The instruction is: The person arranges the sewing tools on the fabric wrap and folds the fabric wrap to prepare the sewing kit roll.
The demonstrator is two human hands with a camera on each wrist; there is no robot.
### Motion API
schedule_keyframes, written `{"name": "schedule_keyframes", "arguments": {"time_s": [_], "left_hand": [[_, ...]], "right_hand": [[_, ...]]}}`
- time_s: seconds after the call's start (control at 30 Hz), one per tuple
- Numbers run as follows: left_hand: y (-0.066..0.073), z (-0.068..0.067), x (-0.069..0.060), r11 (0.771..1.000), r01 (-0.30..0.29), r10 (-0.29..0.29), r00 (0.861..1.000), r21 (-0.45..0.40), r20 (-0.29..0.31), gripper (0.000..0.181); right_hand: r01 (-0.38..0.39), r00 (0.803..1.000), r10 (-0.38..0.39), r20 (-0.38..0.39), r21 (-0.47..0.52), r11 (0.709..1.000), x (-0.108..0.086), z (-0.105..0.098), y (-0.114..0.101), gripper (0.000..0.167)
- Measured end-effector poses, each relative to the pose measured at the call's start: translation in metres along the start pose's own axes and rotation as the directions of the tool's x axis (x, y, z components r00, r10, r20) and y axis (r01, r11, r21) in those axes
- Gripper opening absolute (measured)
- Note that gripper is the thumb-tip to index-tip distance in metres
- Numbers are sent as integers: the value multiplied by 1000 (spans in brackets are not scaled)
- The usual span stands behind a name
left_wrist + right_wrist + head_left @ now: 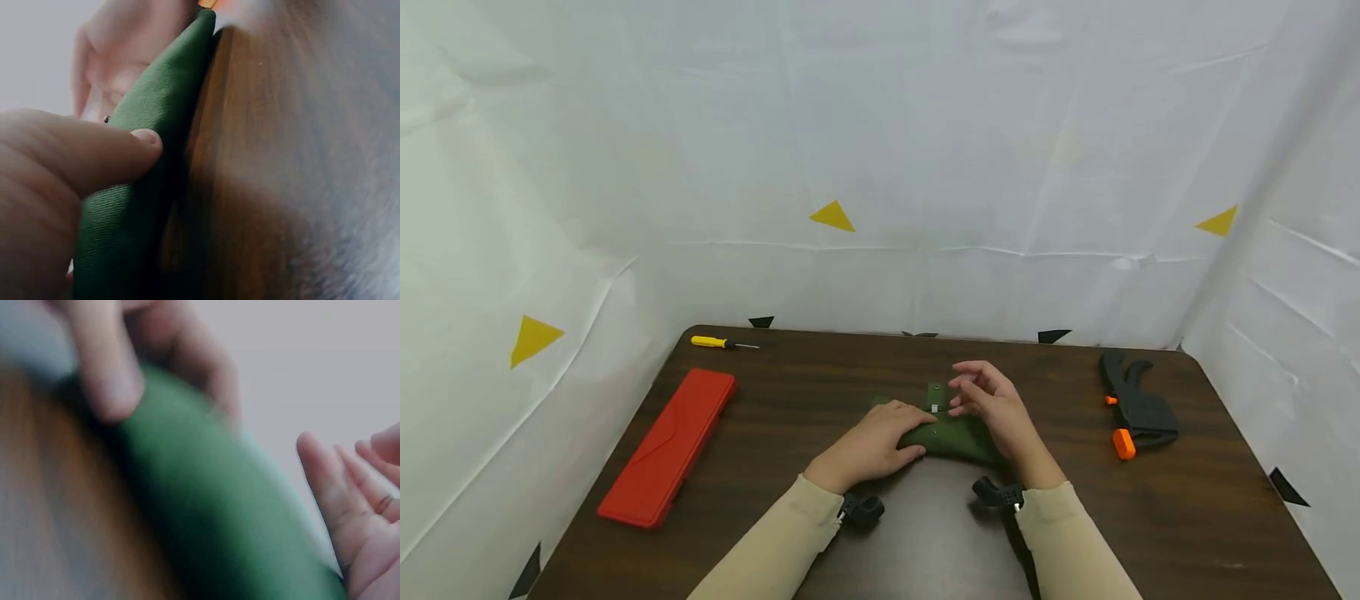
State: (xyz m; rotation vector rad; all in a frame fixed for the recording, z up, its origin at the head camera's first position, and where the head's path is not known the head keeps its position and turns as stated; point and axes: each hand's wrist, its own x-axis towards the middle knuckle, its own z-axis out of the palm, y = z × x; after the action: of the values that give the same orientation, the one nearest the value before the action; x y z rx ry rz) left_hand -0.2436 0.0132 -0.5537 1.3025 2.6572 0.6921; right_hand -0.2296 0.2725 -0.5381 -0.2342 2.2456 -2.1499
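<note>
A dark green cloth pouch lies at the middle of the table, a short strap with a snap stud sticking up at its far side. My left hand holds the pouch's left part, thumb on the near face and fingers over the top. In the left wrist view that thumb presses into the green cloth. Over the pouch's right part hovers my right hand, fingers loosely bent with nothing between them. The right wrist view shows its fingers apart from the cloth. Part of the pouch is hidden behind both hands.
To the left lies a red case, with a yellow-handled screwdriver beyond it. A black clamp-like tool with orange parts lies at the right. White sheeting surrounds the brown table.
</note>
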Motion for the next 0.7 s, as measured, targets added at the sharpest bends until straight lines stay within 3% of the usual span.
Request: {"name": "schedule_keyframes", "arguments": {"time_s": [0.1, 0.2, 0.37, 0.5, 0.7], "left_hand": [[4, 0, 1, 1000, 9, -9, 1000, -14, -5, 47], [4, 3, 2, 997, 37, -38, 999, -67, -10, 48], [-1, 6, 3, 985, 73, -78, 997, -154, -25, 55], [-4, 4, 2, 989, 56, -60, 998, -140, -26, 62], [-5, 4, -3, 992, 72, -76, 996, -104, -45, 56]], "right_hand": [[-125, 992, 126, 15, -21, 992, 2, 2, 12, 48], [-166, 986, 169, 9, -113, 980, 2, 3, 18, 53], [-165, 982, 178, 57, -188, 968, 2, 6, 14, 55], [-141, 984, 163, 73, -240, 960, 4, 9, 13, 54], [-106, 990, 129, 60, -289, 951, 4, 14, 15, 43]]}}
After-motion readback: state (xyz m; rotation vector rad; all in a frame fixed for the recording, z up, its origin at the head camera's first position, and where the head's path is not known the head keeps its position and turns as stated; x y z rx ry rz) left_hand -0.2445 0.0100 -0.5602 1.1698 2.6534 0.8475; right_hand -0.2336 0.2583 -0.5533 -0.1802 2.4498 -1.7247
